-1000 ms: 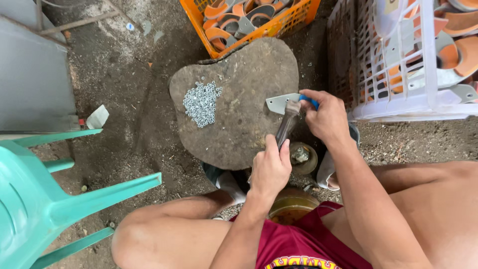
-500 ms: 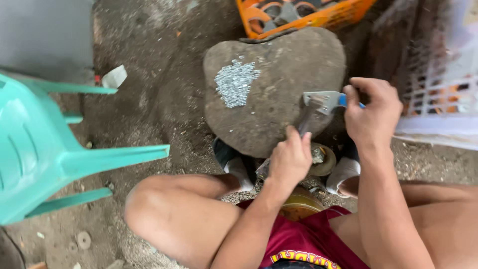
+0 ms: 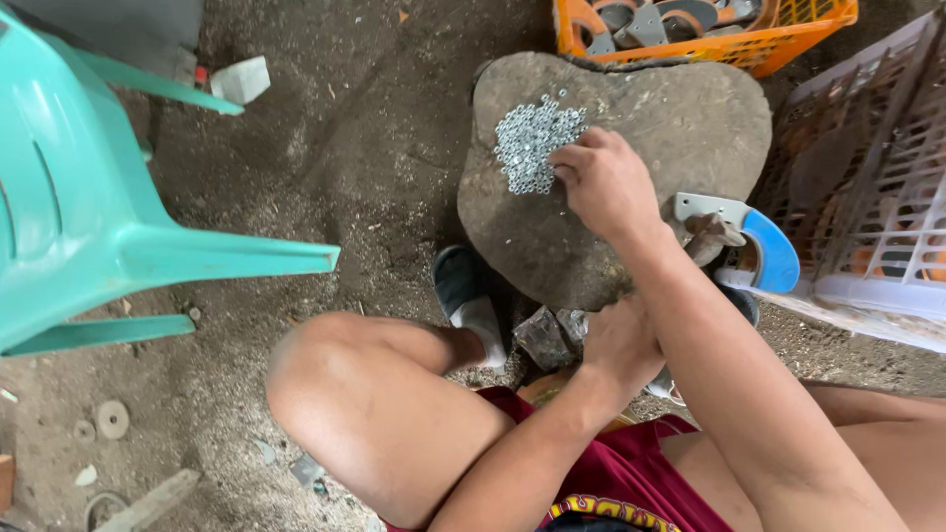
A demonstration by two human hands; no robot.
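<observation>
A: Where is the right hand (image 3: 603, 182)?

B: It reaches over the flat stone slab (image 3: 680, 113), palm down, and its fingers (image 3: 564, 169) are drawn together at the right edge of the pile of small silver washers (image 3: 532, 143). They touch the washers, but I cannot tell whether one is pinched between them

A: And that pile?

B: It lies on the upper middle of the slab, nearer the far edge, spread loose in a rough patch

A: The left hand (image 3: 619, 340)?

B: Down at the near edge of the slab, below the right forearm. Its fingers are curled together, knuckles up, over something at the slab's foot; what they grip is hidden under the hand. A chunk of grey rock (image 3: 544, 337) sits just beside it on the left

A: What is at the slab's right edge?

B: A curved metal bracket with a blue band (image 3: 764, 246), resting on the edge, partly behind the right wrist. Next to it stands a white plastic crate (image 3: 867, 207), and beyond the far edge an orange crate (image 3: 788, 44) holding more curved metal pieces

A: Anything on the left?

B: A turquoise plastic chair (image 3: 89, 217) on the dirt ground, well apart from the slab. A sandalled foot (image 3: 468, 300) rests against the slab's near left edge, with the bare knee (image 3: 335, 384) in front of it
</observation>
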